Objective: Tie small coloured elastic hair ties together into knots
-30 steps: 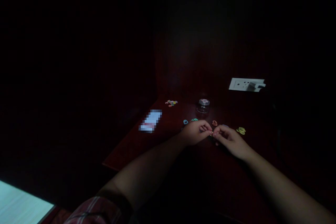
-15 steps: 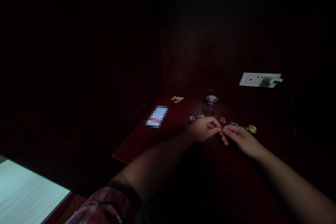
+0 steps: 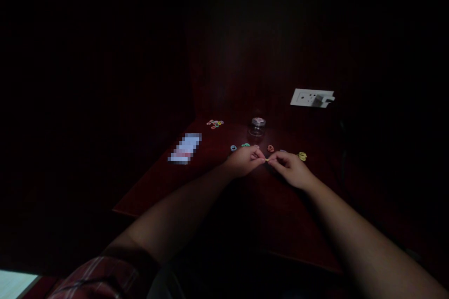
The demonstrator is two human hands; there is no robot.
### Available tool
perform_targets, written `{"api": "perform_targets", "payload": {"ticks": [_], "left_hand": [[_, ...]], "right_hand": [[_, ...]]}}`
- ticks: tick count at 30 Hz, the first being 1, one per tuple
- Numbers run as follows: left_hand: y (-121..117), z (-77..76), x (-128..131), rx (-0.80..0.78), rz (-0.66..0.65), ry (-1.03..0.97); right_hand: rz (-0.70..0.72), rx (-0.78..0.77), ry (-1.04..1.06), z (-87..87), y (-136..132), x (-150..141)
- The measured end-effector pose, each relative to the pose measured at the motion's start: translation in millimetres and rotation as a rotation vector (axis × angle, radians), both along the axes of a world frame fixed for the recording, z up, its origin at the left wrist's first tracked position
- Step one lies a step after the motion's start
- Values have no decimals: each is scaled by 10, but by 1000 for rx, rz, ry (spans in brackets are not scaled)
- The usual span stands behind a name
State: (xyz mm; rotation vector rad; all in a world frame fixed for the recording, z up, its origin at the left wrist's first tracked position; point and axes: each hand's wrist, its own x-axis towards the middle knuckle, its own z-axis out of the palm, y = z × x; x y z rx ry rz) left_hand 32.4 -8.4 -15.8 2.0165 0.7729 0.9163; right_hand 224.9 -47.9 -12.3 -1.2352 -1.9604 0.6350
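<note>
In the head view, the left hand (image 3: pixel 243 161) and the right hand (image 3: pixel 293 169) meet above the dark red bench (image 3: pixel 210 187), the fingers of both pinching a small yellow band (image 3: pixel 267 160) between them. Just beyond the hands lie blue bands (image 3: pixel 233 148), green bands (image 3: pixel 245 145) and orange bands (image 3: pixel 270 148); yellow bands (image 3: pixel 302 156) lie near the right hand. A lidded clear jar (image 3: pixel 257 128) stands upright farther back, with a mixed pile of bands (image 3: pixel 215 124) to its left.
</note>
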Motion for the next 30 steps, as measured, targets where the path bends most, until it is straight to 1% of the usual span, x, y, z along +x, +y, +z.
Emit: {"api": "perform_targets", "payload": {"ticks": [3, 6, 8, 10, 12, 13, 14, 15, 17, 19, 21, 30], "left_hand": [[13, -10, -5, 38, 0, 30], [29, -21, -3, 31, -1, 15], [28, -8, 0, 8, 3, -6], [13, 21, -3, -4, 39, -4], [-5, 52, -13, -2, 61, 28], [-11, 62, -20, -1, 61, 38], [-13, 67, -27, 4, 64, 44], [-11, 67, -34, 6, 65, 46], [-1, 60, -42, 10, 54, 54], [8, 53, -44, 0, 52, 55], [10, 53, -42, -9, 57, 51], [-17, 88, -40, -9, 70, 54]], "right_hand": [[-12, 93, -89, 3, -2, 23], [-25, 118, -126, 27, -1, 64], [-84, 134, -162, 52, 25, 163], [-226, 158, -197, 80, 67, 339], [-471, 172, -218, 103, 107, 561], [-607, 154, -224, 108, 121, 672], [-686, 147, -235, 107, 132, 772], [-737, 142, -245, 100, 139, 857], [-807, 121, -262, 68, 148, 967], [-843, 94, -274, 27, 155, 1006], [-848, 62, -283, -5, 160, 1002], [-781, -39, -334, -14, 161, 955]]}}
